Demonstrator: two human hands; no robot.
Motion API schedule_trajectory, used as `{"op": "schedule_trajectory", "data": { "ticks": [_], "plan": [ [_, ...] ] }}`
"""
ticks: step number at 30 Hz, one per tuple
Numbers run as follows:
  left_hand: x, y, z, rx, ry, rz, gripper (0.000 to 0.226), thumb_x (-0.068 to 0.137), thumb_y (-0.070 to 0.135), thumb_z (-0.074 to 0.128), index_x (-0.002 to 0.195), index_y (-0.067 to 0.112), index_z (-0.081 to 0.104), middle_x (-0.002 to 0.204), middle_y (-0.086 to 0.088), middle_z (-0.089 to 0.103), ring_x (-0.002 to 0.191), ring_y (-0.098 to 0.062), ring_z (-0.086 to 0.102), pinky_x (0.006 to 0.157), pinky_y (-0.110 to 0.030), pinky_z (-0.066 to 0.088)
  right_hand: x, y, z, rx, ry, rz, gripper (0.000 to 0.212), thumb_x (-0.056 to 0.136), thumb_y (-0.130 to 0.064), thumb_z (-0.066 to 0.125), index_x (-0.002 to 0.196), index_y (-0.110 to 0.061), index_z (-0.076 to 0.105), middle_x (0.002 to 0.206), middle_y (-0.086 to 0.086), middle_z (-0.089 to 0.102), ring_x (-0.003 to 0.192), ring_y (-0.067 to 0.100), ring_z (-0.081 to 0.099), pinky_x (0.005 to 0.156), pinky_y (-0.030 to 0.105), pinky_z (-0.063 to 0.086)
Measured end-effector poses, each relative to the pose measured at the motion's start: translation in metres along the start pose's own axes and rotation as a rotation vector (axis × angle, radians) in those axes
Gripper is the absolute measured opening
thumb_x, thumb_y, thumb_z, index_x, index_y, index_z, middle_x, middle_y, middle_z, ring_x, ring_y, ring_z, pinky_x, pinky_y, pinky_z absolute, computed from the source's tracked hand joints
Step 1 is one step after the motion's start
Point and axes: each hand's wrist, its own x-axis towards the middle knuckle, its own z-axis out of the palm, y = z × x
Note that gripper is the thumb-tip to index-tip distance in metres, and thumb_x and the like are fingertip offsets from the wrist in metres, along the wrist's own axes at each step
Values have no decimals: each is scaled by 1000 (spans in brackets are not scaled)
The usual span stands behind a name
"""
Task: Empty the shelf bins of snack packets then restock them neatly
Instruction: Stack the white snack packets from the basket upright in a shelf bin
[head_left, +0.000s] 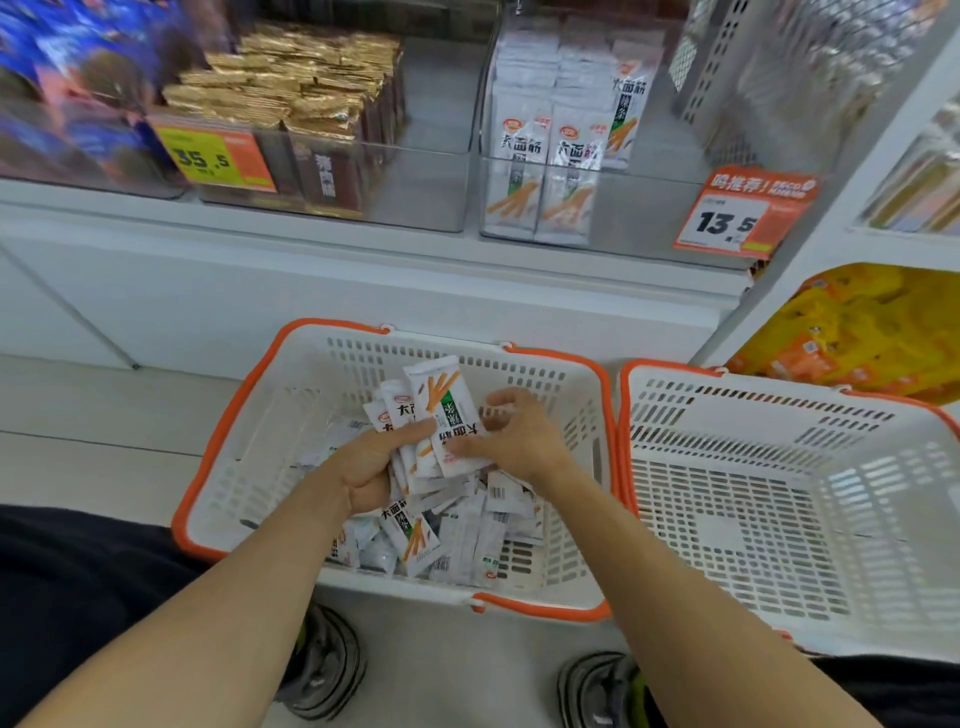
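From the head view, the left hand (371, 465) grips a bunch of white snack packets (415, 415), its fingers curled round the lower ends so that the packets fan upward past the knuckles. The right hand (514, 434) meets the same bunch from the other side: its thumb lies on the face of the front packet (449, 410) and its fingers curl behind the packet's right edge, pinching it. Both hands hover inside the left basket (244, 415), white with an orange rim. Directly beneath the fingers, loose packets (467, 530) of the same kind lie jumbled on the basket floor, some face up, some showing barcodes. Just right of the right hand's fingers stands a second basket (753, 467), touching the first. Beyond the fingertips, up on the shelf, a clear bin (639, 218) holds upright rows of the same white packets (540, 156) at its left side; a 13.5 price tag (737, 218) hangs on its front. Left of that, another clear bin (415, 192) holds gold-topped packets (291, 83) behind a 35.5 tag (218, 156).
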Motion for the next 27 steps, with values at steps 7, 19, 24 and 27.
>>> {"op": "schedule_trajectory", "data": {
  "ticks": [7,19,24,27],
  "plan": [
    [-1,0,-9,-22,-12,-53,47,64,10,88,109,6,75,117,-24,70,86,-32,75,66,-43,62,12,-3,-70,344,-106,83,32,85,5,71,110,-15,67,117,12,70,101,29,70,73,40,62],
    [5,-17,11,82,-143,-88,70,66,13,91,129,3,64,127,-24,65,113,-39,66,84,-48,59,23,28,-20,170,69,7,17,85,-10,79,98,-15,70,97,7,77,84,22,76,80,43,63],
    [5,-23,28,23,-19,-69,24,91,9,62,112,6,72,114,-22,72,94,-32,74,74,-41,62,15,28,14,9,113,41,23,103,-32,53,95,-13,63,79,0,64,70,17,63,67,31,54],
    [7,-23,29,25,-18,-61,23,95,20,60,108,10,76,115,-22,71,98,-34,73,82,-44,59,7,21,17,127,-19,169,43,108,-36,40,71,-18,51,51,-6,50,52,12,46,51,24,37]
  ]
}}
